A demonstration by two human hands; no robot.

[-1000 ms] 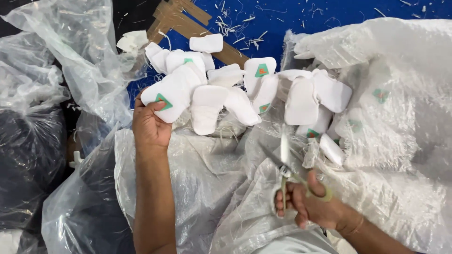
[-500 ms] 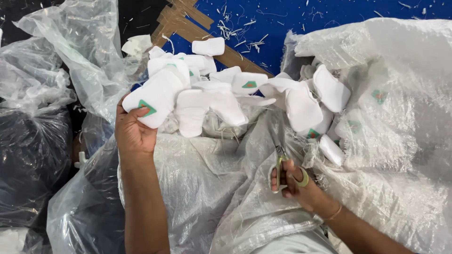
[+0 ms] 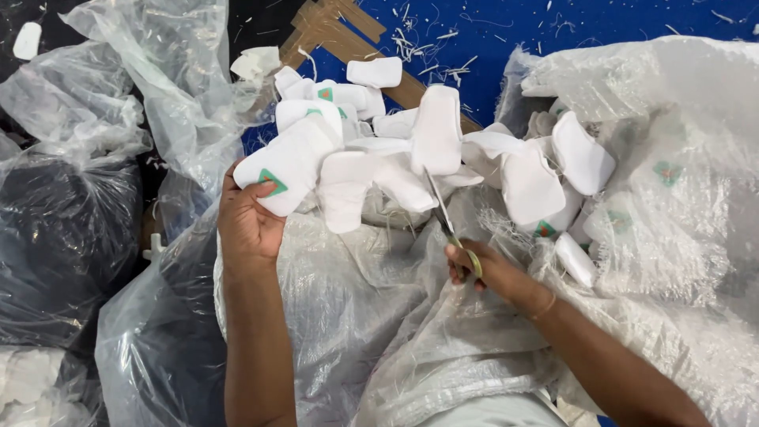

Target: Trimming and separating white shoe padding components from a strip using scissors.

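Scissors [image 3: 444,215] serve as the landmark: their blades point up and slightly left, away from the person, tips reaching the joined white fabric pieces [image 3: 371,170], and their long axis runs from the green handle loops near the body to those tips. The right hand [image 3: 484,270] is closed through the loops, fingers curled tight; whether the blades stand apart cannot be told.

Left of the scissors, the left hand [image 3: 249,225] pinches the end piece of the string, thumb on top beside a green triangle mark, fingers folded under it. The string stretches roughly crosswise, from that hand rightward past the blade tips to more pieces heaped on a woven white sack [image 3: 672,237] right of the scissors.

These pieces look light, soft and floppy, likely to sag and swing where unsupported, so a pinch close to the joint would keep it taut. Beyond the scissors lie cardboard strips [image 3: 332,28] on a blue floor [image 3: 569,28]; far left of them sit clear plastic bags [image 3: 71,182].
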